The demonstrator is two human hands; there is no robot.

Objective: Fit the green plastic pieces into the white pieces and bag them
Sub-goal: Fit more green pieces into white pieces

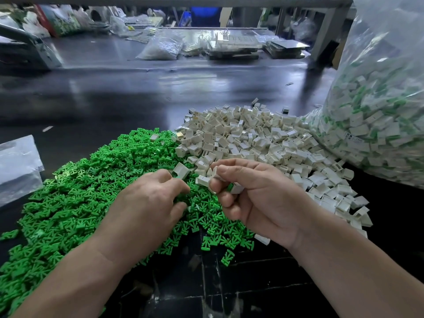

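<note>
Palm down, the left hand point(146, 200) digs curled fingers into spiky green pieces point(80, 180); gripping one? Can't tell. Right hand point(259, 193) pinches a boxy white piece point(237, 189), green showing beside it. Beyond, the white pile point(263, 138) on the glossy dark table point(137, 92). Far right, a clear bag point(378, 111) of fitted ones, label unreadable.

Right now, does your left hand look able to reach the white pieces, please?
Probably yes: the left hand is over the green pile, and the nearest white pieces lie just past its fingers; the right hand sits beside, not across.
</note>
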